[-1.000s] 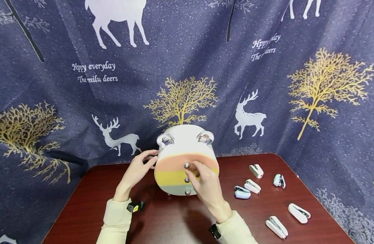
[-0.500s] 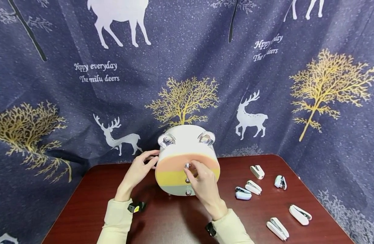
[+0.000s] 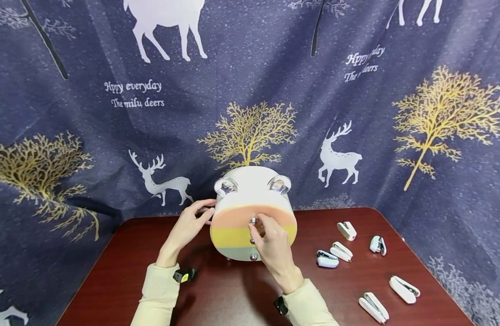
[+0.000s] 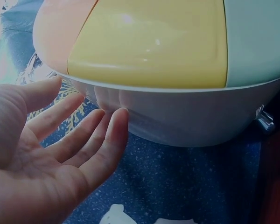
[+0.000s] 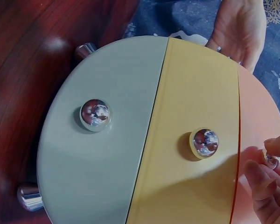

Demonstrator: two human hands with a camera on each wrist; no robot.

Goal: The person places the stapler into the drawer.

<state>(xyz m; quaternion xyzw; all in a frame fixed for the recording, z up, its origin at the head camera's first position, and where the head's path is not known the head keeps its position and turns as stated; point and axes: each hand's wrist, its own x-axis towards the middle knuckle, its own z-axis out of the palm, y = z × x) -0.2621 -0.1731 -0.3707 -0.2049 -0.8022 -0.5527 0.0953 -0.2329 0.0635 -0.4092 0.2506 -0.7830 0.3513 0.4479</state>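
A white oval drawer box (image 3: 252, 181) with two chrome rings on top stands on the table. Its front carries a peach drawer (image 3: 231, 217), a yellow drawer (image 5: 196, 93) and a grey-green drawer (image 5: 116, 154), all flush, each with a round chrome knob. My right hand (image 3: 276, 246) pinches the peach drawer's knob (image 5: 272, 161) between thumb and fingers, partly covering it. At the box's left side is my left hand (image 4: 60, 154), palm facing it, fingers loosely bent and spread. Those fingertips (image 4: 119, 116) are at the white side wall; light contact is hard to tell.
Several small staplers lie on the dark red table (image 3: 217, 299) to the right, among them a blue one (image 3: 327, 259) close to my right hand and a white one (image 3: 373, 308) nearer the front. A patterned blue cloth (image 3: 250, 81) hangs directly behind the box.
My right thumb and fingers have moved slightly up and closed in on the peach drawer's knob. The left hand stays by the box. The head view has shifted a little.
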